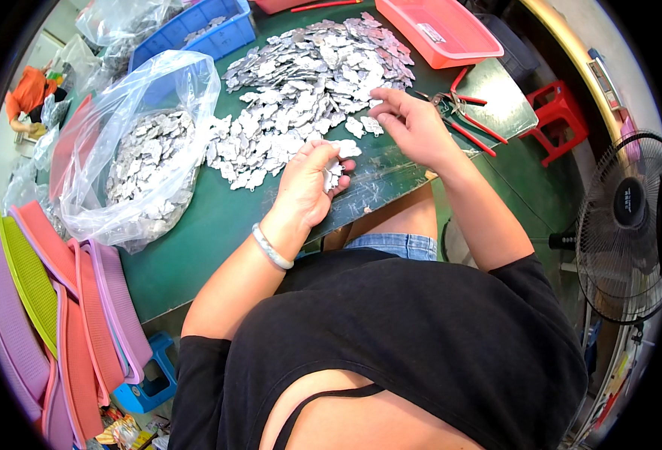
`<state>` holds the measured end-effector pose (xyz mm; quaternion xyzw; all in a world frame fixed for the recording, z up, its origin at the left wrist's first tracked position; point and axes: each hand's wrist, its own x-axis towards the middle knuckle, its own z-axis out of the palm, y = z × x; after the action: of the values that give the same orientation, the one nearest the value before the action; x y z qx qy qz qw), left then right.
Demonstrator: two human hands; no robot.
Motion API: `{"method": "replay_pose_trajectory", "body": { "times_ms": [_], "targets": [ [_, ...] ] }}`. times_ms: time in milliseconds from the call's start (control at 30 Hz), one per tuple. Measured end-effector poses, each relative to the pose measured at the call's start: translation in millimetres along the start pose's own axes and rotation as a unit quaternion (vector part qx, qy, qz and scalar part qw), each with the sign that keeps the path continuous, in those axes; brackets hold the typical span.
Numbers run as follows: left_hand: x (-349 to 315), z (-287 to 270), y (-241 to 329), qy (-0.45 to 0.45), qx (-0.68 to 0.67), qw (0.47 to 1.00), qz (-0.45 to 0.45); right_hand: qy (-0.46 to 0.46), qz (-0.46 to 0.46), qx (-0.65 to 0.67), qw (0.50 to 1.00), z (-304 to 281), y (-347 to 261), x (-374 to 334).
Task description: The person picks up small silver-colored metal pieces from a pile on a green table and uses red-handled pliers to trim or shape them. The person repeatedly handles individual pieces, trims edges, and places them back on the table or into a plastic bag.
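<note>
My left hand (pixel 310 180) is closed around several small flat silver metal pieces (pixel 334 177), which show between its thumb and fingers. Over the right side of a wide heap of the same metal pieces (pixel 312 71) reaches my right hand (pixel 413 124), its fingers apart, with nothing visible in them. A few loose pieces (pixel 364 126) lie just below its fingertips. Beside that hand, red-handled pliers (pixel 466 112) rest on the green table (pixel 173 277). To the left of the heap stands a clear plastic bag (pixel 139 176) holding many more pieces.
A blue bin (pixel 226 37) and a pink tray (pixel 443 34) border the heap at the far side. Stacked coloured baskets (pixel 61 315) crowd the left edge. On the right are a red stool (pixel 556 120) and a fan (pixel 624 225). Another person (pixel 31 94) in orange is at far left.
</note>
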<state>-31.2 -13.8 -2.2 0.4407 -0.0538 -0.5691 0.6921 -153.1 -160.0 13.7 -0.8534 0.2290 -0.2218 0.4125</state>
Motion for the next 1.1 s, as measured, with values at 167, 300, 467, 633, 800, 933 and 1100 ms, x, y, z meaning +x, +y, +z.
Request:
{"method": "replay_pose_trajectory", "body": {
  "times_ms": [167,300,467,633,800,933,1100],
  "targets": [
    [-2,2,3,0.008,-0.012,1.000,-0.011,0.037,-0.160,-0.231,0.959,6,23,0],
    [2,-4,0,-0.013,0.020,1.000,-0.010,0.063,-0.160,-0.251,0.953,11,31,2],
    [3,-5,-1,-0.028,0.026,0.999,-0.011,-0.021,0.093,0.121,0.988,1,16,3],
    [4,-5,-4,-0.034,0.026,0.999,-0.003,-0.074,0.150,0.286,0.944,-1,-3,0],
    [5,-8,-7,-0.046,0.009,0.999,0.014,-0.117,0.140,0.300,0.936,2,-12,-4],
    [4,-9,-8,-0.046,0.018,0.999,0.019,-0.134,0.140,0.295,0.936,1,-13,-4],
    [3,-8,-8,-0.037,0.035,0.998,0.022,-0.168,0.131,0.243,0.946,0,-15,-5]
  ]
}}
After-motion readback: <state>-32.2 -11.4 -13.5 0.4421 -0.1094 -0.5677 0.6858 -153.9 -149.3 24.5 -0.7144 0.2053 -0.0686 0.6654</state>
